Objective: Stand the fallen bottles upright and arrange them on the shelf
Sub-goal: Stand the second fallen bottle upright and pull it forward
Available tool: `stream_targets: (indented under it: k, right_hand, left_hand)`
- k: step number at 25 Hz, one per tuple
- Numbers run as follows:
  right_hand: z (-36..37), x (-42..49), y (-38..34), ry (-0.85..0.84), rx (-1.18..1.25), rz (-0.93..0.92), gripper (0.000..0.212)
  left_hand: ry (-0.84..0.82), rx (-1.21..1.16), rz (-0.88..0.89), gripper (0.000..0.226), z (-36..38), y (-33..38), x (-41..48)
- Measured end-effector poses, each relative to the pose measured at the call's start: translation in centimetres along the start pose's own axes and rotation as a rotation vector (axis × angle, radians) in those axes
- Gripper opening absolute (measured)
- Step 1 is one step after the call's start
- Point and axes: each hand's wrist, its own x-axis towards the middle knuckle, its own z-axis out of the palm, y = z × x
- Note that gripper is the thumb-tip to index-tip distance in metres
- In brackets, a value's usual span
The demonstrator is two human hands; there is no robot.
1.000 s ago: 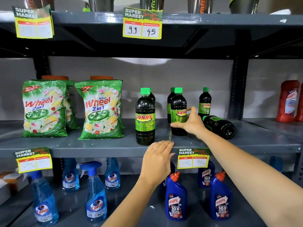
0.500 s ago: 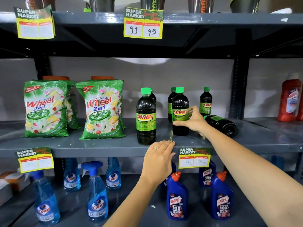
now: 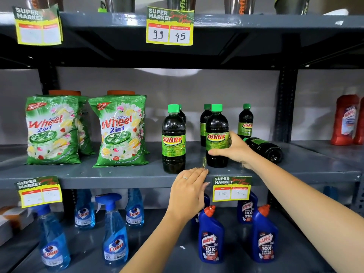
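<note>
Several dark Sunny bottles with green caps stand on the middle shelf. My right hand grips the front right upright Sunny bottle around its label. Another upright Sunny bottle stands to its left. Behind my right wrist one Sunny bottle lies on its side, base toward me. More upright bottles stand at the back, one at the right. My left hand rests flat against the shelf's front edge, fingers together, holding nothing.
Two green Wheel detergent bags stand left on the same shelf. Red bottles sit far right beyond the upright post. Below are blue Colin sprays and Harpic bottles. Price tags hang from shelf edges.
My right hand has turned the front bottle so its Sunny label faces me, and the hand has shifted to wrap its right side. The left hand has stayed in place.
</note>
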Motion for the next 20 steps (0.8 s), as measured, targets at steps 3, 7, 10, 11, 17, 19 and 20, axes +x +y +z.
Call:
stream_targets:
  k: [3, 7, 10, 11, 17, 19, 20]
  right_hand:
    - [-0.2, -1.2, 0.2, 0.000, -0.010, -0.020, 0.079]
    - [-0.3, -2.0, 0.2, -0.033, -0.031, -0.038, 0.080]
    - [-0.6, -2.7, -0.3, -0.086, -0.071, -0.027, 0.095]
    - [-1.0, -2.9, -0.6, -0.091, -0.072, -0.024, 0.103]
    - [-8.9, -1.2, -0.3, 0.475, -0.233, -0.105, 0.043]
    - [-11.9, 0.4, 1.5, 0.480, -0.455, 0.034, 0.033]
    - [-12.9, 1.1, 2.3, 0.430, -0.557, 0.122, 0.035]
  left_hand:
    - [0.012, 0.006, 0.003, 0.034, 0.1, 0.0, -0.1]
    - [-0.002, -0.002, -0.007, 0.034, 0.0, -0.1, 0.1]
    - [-0.041, -0.016, -0.002, 0.035, -0.1, -0.1, 0.0]
    - [-0.048, -0.030, -0.018, 0.035, -0.2, -0.2, 0.0]
    - [0.127, -0.135, 0.182, 0.025, -0.8, 3.0, 2.9]
    - [0.059, -0.164, 0.292, 0.028, 0.3, 6.0, 5.6]
    - [-0.029, -0.161, 0.301, 0.035, 1.1, 7.5, 6.9]
